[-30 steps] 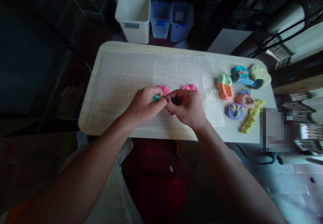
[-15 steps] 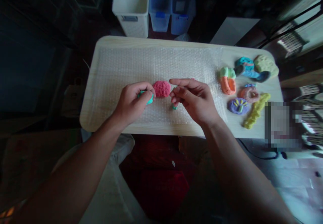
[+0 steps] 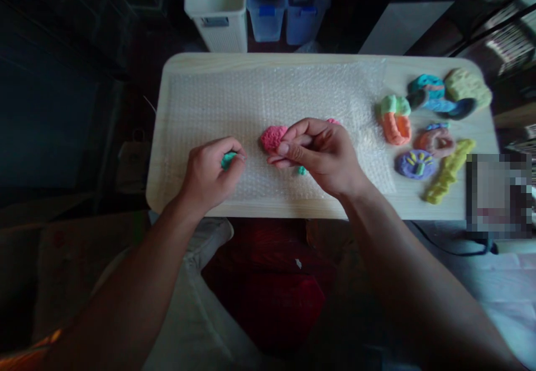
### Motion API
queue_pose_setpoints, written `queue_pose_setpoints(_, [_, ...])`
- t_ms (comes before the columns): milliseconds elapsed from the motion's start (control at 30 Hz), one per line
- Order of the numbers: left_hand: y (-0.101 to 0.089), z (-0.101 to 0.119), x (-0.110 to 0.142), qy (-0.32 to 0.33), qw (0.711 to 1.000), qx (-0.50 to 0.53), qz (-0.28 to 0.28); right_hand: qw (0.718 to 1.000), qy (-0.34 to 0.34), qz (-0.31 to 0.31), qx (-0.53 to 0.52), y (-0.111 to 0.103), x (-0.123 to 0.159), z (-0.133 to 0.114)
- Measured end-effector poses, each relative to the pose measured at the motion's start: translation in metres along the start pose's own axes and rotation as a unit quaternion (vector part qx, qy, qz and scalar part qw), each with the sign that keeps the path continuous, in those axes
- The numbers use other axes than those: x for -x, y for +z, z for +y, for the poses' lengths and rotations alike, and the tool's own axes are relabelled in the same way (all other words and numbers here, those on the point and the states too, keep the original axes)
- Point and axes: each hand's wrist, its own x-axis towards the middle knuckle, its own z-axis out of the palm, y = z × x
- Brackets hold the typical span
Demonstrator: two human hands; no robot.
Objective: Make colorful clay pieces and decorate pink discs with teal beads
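Observation:
My left hand (image 3: 211, 173) is closed around a lump of green modelling clay (image 3: 228, 160), which shows between thumb and forefinger. To its right, a bumpy pink clay piece (image 3: 272, 138) lies on the bubble wrap (image 3: 209, 103). My right hand (image 3: 320, 156) hangs over that piece's right side, thumb and forefinger pinched together; whatever is between them is too small or hidden to make out. A small green clay bit (image 3: 302, 170) lies just below the right hand. Another pink bit (image 3: 334, 121) peeks out behind its knuckles.
On the table's (image 3: 201, 210) right side sit several clay models: an orange and green one (image 3: 396, 128), a purple disc (image 3: 414, 164), a yellow strip (image 3: 450, 173) and a blue one (image 3: 439, 103). Beyond the far edge stand a white bin (image 3: 221, 25) and blue-tinted plastic boxes (image 3: 266, 22).
My right hand's fingers have come together in a pinch and now cover part of the pink piece. The left hand has drawn slightly left with the green clay. The view has shifted.

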Motion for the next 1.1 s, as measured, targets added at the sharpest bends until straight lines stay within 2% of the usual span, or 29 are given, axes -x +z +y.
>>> queue_pose_setpoints(167, [0.007,0.003,-0.002,0.083,0.995,-0.055,-0.024,0.999,-0.009,0.028,0.020,-0.003,-0.001,-0.004])
queue_pose_setpoints(300, [0.010,0.002,-0.003,0.134,0.988,-0.074,-0.039,0.992,-0.032,0.113,0.044,-0.014,-0.004,-0.010])
queue_pose_setpoints(433, [0.015,-0.001,-0.002,0.148,0.985,-0.076,-0.044,0.981,-0.049,0.178,0.065,-0.025,-0.005,-0.012])
queue_pose_setpoints(600, [0.021,0.002,-0.001,0.145,0.985,-0.076,-0.062,0.981,-0.052,0.175,0.067,-0.028,-0.006,-0.008])
queue_pose_setpoints(733, [0.028,0.020,0.000,0.137,0.983,-0.113,-0.052,0.984,-0.062,0.159,0.049,-0.030,-0.008,-0.005])
queue_pose_setpoints(833, [0.040,0.041,0.001,0.135,0.981,-0.137,-0.040,0.986,-0.051,0.152,0.046,-0.032,-0.008,-0.005])
queue_pose_setpoints(933, [0.057,0.060,0.000,0.117,0.980,-0.153,-0.057,0.987,-0.031,0.146,0.058,-0.032,-0.004,-0.008])
queue_pose_setpoints(1100, [0.076,0.072,-0.006,0.087,0.982,-0.161,-0.053,0.986,-0.030,0.148,0.076,-0.036,0.001,-0.012])
